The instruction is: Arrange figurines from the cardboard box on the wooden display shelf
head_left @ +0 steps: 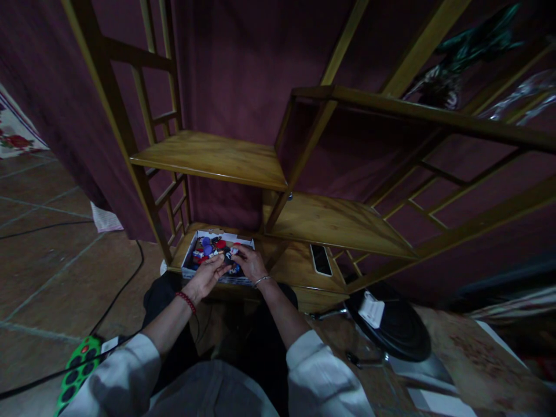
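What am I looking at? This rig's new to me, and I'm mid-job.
There is no machine here: these are a person's own bare hands, the left hand with a red bead bracelet and the right hand with a silvery bangle. The single picture comes from a camera worn on the head, looking forward and down. On a low wooden shelf sit an open box of small colourful items and what looks like a phone. Above the box, both hands hold a small dark item, too small to identify.

To my right, a phone (321, 260) lies near the bottom shelf (284, 267)'s right end, a white card (372, 310) toward the left edge of a round black object (406, 336); to my left, a black cable (32, 384) crosses a green device (78, 376).
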